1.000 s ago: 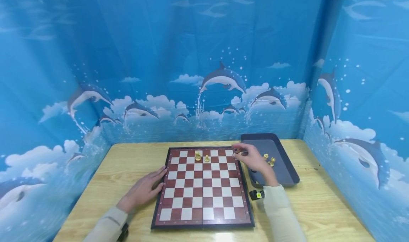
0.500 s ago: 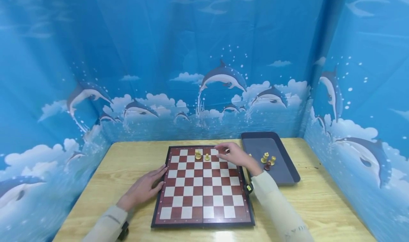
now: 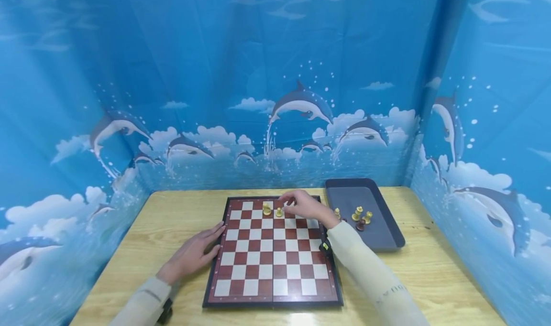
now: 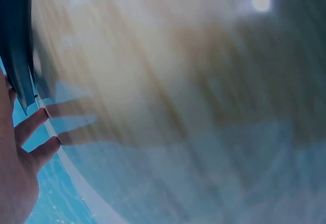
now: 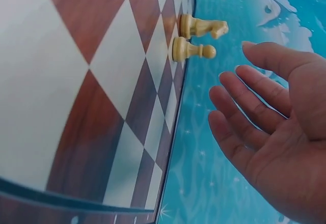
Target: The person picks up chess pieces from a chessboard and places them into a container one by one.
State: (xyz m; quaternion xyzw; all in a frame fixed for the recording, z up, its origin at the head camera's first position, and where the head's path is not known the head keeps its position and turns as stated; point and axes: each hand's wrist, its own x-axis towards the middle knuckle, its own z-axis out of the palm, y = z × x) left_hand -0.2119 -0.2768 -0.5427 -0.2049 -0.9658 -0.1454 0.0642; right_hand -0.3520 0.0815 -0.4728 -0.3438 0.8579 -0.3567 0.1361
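A red-and-white chessboard (image 3: 267, 257) lies on the table. Near its far edge stand a cream knight (image 3: 267, 210) and, just to the right, a cream pawn (image 3: 279, 213). My right hand (image 3: 303, 205) hovers over the far right of the board, close beside the pawn. In the right wrist view this hand (image 5: 275, 117) has parted, gently bent fingers with nothing between them; the pawn (image 5: 193, 50) and knight (image 5: 204, 27) stand apart from it. My left hand (image 3: 193, 254) rests at the board's left edge, fingers extended and fingertips touching the frame.
A dark grey tray (image 3: 389, 221) sits to the right of the board. Inside are a cream chess piece (image 3: 357, 213), a dark red-brown piece (image 3: 360, 225) and several others, partly hidden by the right arm. A blue dolphin-print curtain (image 3: 275, 77) surrounds the wooden table (image 3: 172, 211).
My right hand has moved left from the tray side, across the far right of the board, to beside the pawn. More pieces in the tray have come into view. My left hand stays put.
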